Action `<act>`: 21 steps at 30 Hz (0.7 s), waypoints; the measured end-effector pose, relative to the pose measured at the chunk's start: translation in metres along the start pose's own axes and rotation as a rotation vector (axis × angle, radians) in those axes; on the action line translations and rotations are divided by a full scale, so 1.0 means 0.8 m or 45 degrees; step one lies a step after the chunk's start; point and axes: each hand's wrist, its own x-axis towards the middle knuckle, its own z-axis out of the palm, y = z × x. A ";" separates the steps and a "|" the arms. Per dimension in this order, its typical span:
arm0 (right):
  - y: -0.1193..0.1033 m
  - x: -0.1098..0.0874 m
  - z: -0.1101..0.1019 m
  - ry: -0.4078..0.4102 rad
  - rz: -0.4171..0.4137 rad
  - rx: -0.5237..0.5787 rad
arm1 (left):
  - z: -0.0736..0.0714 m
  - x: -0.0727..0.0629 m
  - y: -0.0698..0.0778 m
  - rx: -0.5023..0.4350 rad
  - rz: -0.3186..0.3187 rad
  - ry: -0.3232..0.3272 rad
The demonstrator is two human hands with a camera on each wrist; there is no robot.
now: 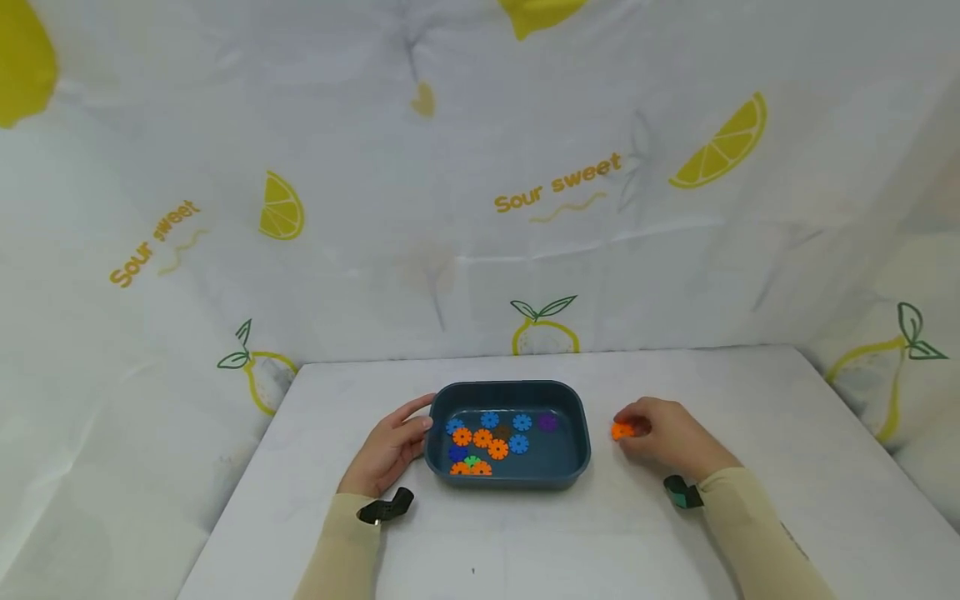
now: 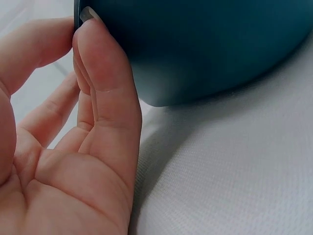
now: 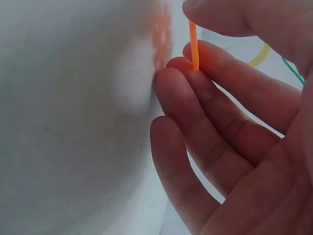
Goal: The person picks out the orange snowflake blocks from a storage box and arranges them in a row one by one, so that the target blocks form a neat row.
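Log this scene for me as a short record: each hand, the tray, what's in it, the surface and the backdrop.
Left hand: touching the tray's left end
Right hand: pinching an orange piece, right of the tray
Tray: dark teal, rounded corners
Contents: flat notched discs in orange, blue, purple, green and brown, mostly toward the left
Surface: white tabletop
Backdrop: white sheet with lemon prints

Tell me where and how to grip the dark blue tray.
The tray is probably best pinched at its right-end rim, coming from the right: that edge stands raised and free, while the left hand holds the opposite end.
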 end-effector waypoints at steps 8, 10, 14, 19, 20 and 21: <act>-0.001 0.001 0.002 0.014 0.000 -0.007 | 0.001 -0.003 0.001 -0.012 -0.005 0.028; -0.002 0.000 0.002 0.016 0.004 -0.009 | 0.001 -0.003 0.001 -0.015 0.003 0.033; -0.001 -0.004 0.003 0.012 0.016 -0.022 | 0.003 -0.004 -0.001 -0.026 0.002 0.028; 0.003 -0.004 0.004 0.028 -0.001 -0.036 | 0.003 -0.005 0.000 -0.023 0.004 0.038; 0.004 -0.004 0.003 0.032 -0.003 -0.038 | 0.002 -0.004 0.000 -0.018 0.009 0.036; 0.005 -0.004 0.003 0.035 -0.002 -0.038 | 0.002 -0.003 0.000 -0.016 0.010 0.034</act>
